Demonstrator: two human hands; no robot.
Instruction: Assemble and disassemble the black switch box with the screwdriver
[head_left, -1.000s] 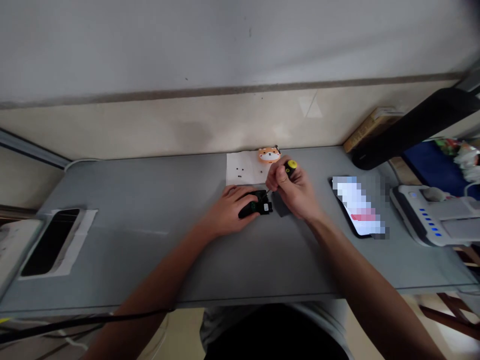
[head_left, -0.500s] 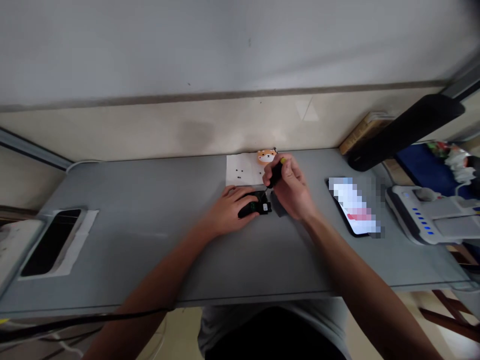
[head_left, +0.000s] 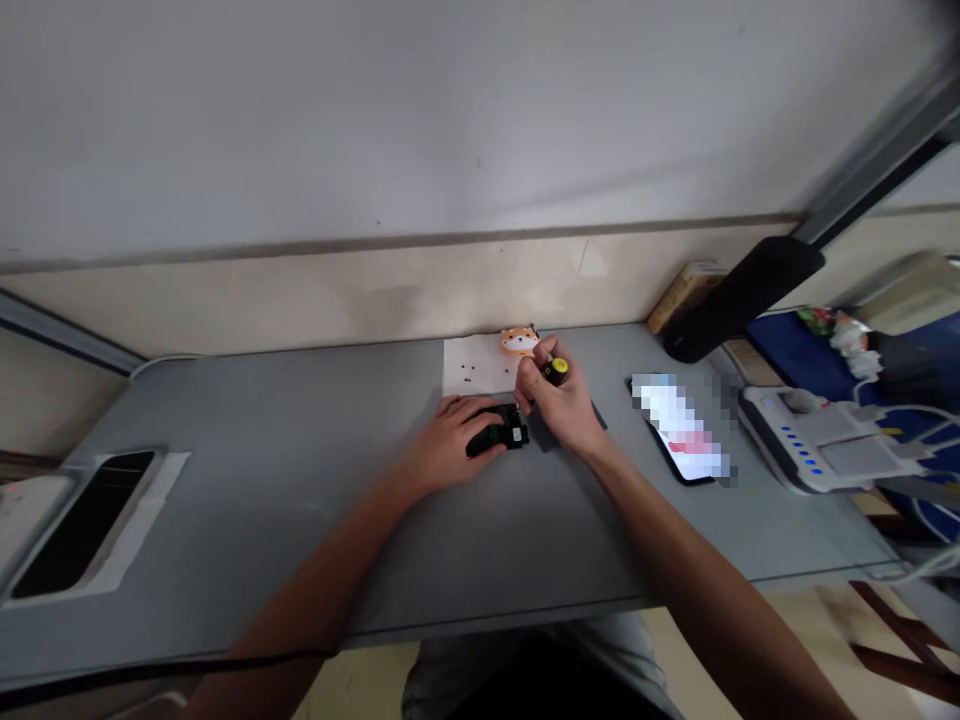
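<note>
My left hand point(head_left: 457, 447) is closed around a small black device point(head_left: 516, 436) with green circuitry showing, holding it against the grey table. In my right hand point(head_left: 564, 408) is a screwdriver point(head_left: 556, 370) with a black and yellow handle, its tip pointing down at the device's upper right part. My fingers hide most of the shaft, and I cannot tell what the tip touches. Beside the device, partly under my right hand, lies a dark flat piece point(head_left: 541, 440). Several tiny dark screws point(head_left: 466, 380) rest on a sheet of white paper point(head_left: 454, 362) behind my hands.
An orange and white animal-face item point(head_left: 519, 341) sits at the paper's back edge. To the right lie a lit phone point(head_left: 679, 430), a white power strip point(head_left: 795, 450) and a tall black cylinder point(head_left: 742, 300). A dark phone point(head_left: 86, 520) is at the left.
My right hand has rolled the screwdriver, so its yellow end now faces me more, and the handle leans differently. My left hand keeps its hold. The whole view has shifted slightly.
</note>
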